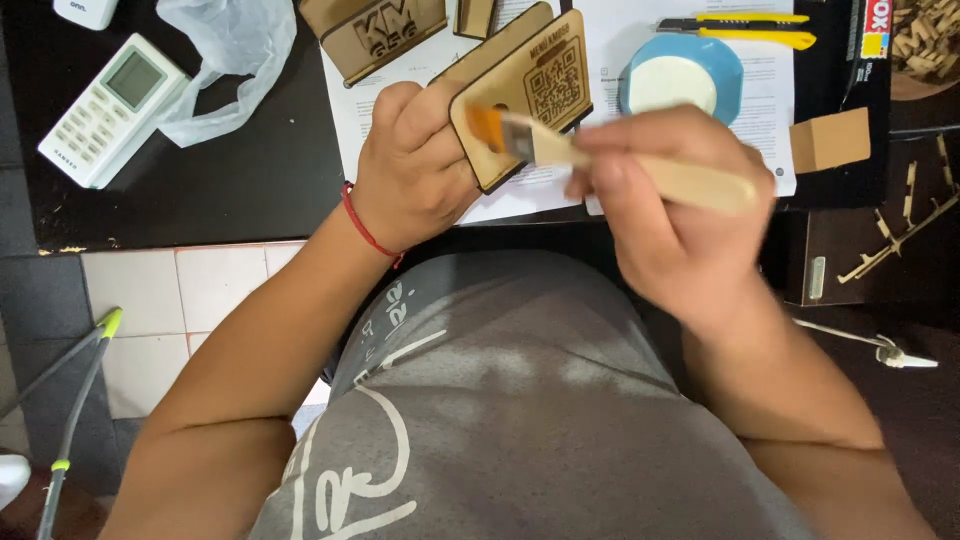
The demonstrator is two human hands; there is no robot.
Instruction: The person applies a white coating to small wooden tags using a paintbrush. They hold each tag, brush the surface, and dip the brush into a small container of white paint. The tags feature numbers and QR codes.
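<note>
One person sits at a black table (pixel 250 180), both bare hands up over the sheets of white printed paper (pixel 600 40) spread there. The left hand (pixel 415 165), with a red cord around its wrist, is closed around the edge of a flat, laser-engraved light-brown wooden plaque (pixel 530 85), tilting it above the paper; the fingers behind the plaque are hidden. The right hand (pixel 680 220) is clenched on the pale wooden handle of one flat paintbrush with orange bristles (pixel 600 160), whose bristle tip touches the plaque's lower left part; this hand and the brush are blurred, so the finger placement is hard to make out. Just beyond the plaque sits one round blue dish holding a white substance (pixel 680 75), and past it one yellow utility knife (pixel 750 30). Two more wooden engraved pieces (pixel 375 35) are cut off by the top edge. On the left lie one white remote control (pixel 110 105) and one crumpled clear plastic bag (pixel 230 50). A small brown cardboard cube (pixel 828 140) sits to the right, near thin scattered wooden strips (pixel 900 230) too small to count.
</note>
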